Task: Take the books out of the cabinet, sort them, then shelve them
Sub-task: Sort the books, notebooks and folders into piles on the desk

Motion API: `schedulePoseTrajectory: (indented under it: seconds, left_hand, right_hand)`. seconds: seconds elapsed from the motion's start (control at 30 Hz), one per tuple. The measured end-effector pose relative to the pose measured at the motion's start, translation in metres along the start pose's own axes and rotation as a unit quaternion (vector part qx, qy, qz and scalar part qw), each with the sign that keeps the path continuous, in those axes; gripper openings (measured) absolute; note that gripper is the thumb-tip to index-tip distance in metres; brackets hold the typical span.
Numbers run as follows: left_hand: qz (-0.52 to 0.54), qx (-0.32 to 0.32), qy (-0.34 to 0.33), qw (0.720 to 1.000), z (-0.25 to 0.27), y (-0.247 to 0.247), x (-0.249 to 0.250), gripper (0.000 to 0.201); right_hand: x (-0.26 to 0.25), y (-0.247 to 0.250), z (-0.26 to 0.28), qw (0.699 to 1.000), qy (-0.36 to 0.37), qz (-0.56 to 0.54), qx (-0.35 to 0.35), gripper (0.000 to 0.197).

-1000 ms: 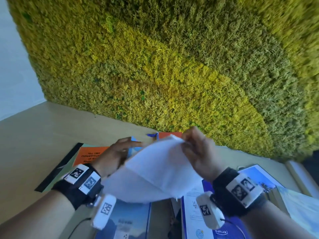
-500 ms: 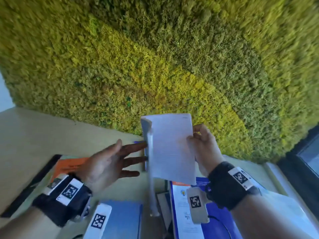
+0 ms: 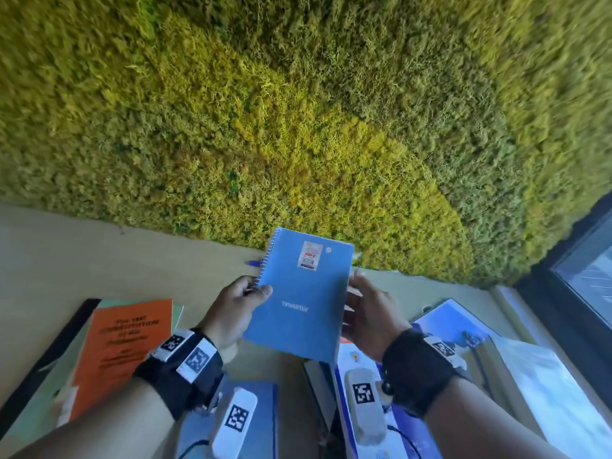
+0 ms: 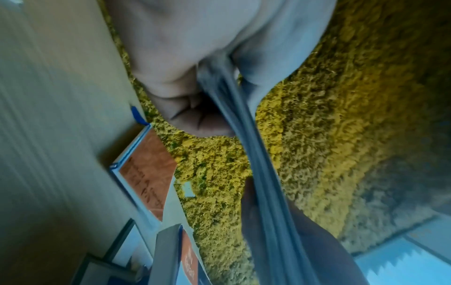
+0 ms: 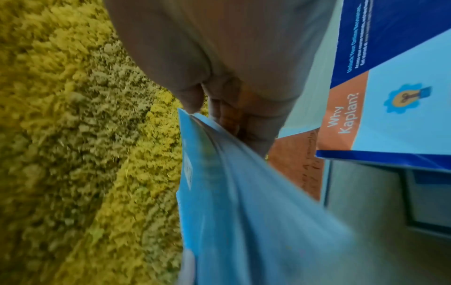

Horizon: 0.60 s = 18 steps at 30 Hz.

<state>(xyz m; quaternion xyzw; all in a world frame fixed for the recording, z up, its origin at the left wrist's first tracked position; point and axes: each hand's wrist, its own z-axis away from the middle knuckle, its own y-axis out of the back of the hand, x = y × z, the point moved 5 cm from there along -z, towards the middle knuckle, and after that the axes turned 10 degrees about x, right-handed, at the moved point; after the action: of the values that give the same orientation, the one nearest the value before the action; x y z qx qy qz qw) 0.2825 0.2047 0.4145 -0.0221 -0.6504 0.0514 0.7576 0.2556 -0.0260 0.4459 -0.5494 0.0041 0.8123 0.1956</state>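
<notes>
Both hands gripped the blue journal [image 3: 303, 294] — left hand [image 3: 231, 313] at the spiral edge, right hand [image 3: 371, 318] opposite — raised above the worktop [image 3: 109, 256], books beneath.

Books spread on a tabletop below a moss wall, one notebook held above them.

The blue spiral-bound notebook [image 3: 303, 293] is held above the pale wooden tabletop [image 3: 82, 253], in front of the green moss wall [image 3: 298, 111], with the left hand [image 3: 231, 313] at its spiral edge and the right hand [image 3: 371, 316] at the opposite edge. To the left lies the orange paperback [image 3: 122, 352]; below, nearer the person, the blue hardcover book [image 3: 261, 412]; right of that the blue-and-white Kaplan book [image 5: 390, 96]; farther right the book with a photo cover [image 3: 453, 323], beside the dark-framed window [image 3: 583, 276].
</notes>
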Motion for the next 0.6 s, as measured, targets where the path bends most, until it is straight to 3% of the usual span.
schedulePoseTrajectory:
  seconds: [0.03, 0.1, 0.17, 0.23, 0.33, 0.37, 0.43, 0.53, 0.6]
  left_hand:
    - [0.004, 0.034, 0.002, 0.999, -0.007, 0.002, -0.004, 0.046]
    - [-0.001, 0.067, 0.010, 0.998, -0.016, 0.005, -0.010, 0.025]
    - [0.023, 0.056, 0.026, 0.998, -0.017, 0.004, -0.013, 0.021]
    - [0.069, 0.000, 0.036, 0.997, -0.014, -0.001, -0.007, 0.009]
    - [-0.010, -0.028, -0.056, 0.998, -0.022, -0.002, 0.011, 0.015]
    - [-0.085, 0.000, -0.112, 0.990, -0.029, 0.001, 0.017, 0.016]
    - [-0.154, 0.014, -0.155, 0.976, -0.048, 0.000, 0.024, 0.028]
    - [-0.064, -0.003, -0.104, 0.992, -0.079, -0.006, 0.026, 0.043]
    - [-0.034, -0.008, -0.077, 0.996, -0.098, -0.010, 0.018, 0.043]
  right_hand:
    - [0.007, -0.001, 0.002, 0.999, -0.016, 0.032, -0.017, 0.031]
    - [0.021, -0.004, 0.006, 0.992, -0.022, 0.114, -0.051, 0.021]
    - [0.030, -0.003, 0.002, 0.982, -0.006, 0.180, -0.052, 0.022]
    - [0.025, -0.001, -0.009, 0.977, 0.031, 0.210, -0.024, 0.026]
    - [-0.003, 0.003, -0.024, 0.968, 0.098, 0.225, 0.045, 0.013]
    - [-0.012, 0.003, -0.029, 0.967, 0.104, 0.224, 0.055, 0.013]
    - [-0.021, -0.001, -0.042, 0.984, 0.066, 0.160, 0.049, 0.019]
    - [-0.025, -0.002, -0.063, 0.998, -0.030, 0.031, 0.038, 0.018]
    - [-0.024, -0.001, -0.078, 0.998, -0.048, 0.001, 0.033, 0.018]
